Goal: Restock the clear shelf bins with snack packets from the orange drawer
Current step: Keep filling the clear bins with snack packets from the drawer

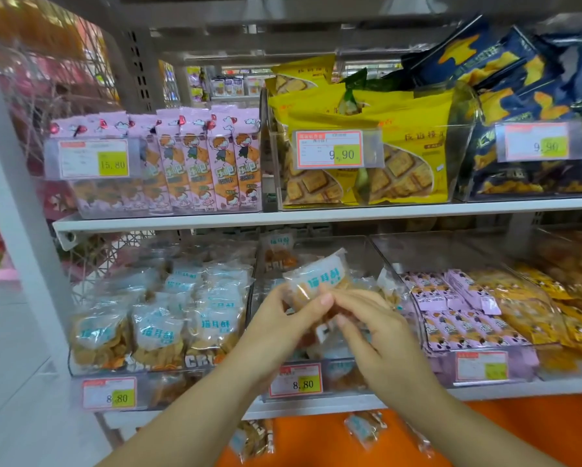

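Shop aisle, white shelf point(188, 220) across mid-frame, stocked clear bins point(465, 129) above and below — left hand point(279, 321) and right hand point(380, 338) together pinching a snack packet point(320, 276) over the lower centre bin point(367, 246), orange drawer point(519, 429) with loose packets point(363, 429), lower right.

A snack packet point(320, 274) sits between left hand point(283, 318) and right hand point(380, 335), above the lower shelf's point(519, 387) middle bin point(367, 244); nearer, below, the drawer point(316, 443) holds loose packets point(365, 428).

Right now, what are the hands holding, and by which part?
The left hand and right hand pinch a clear snack packet by its lower edge.
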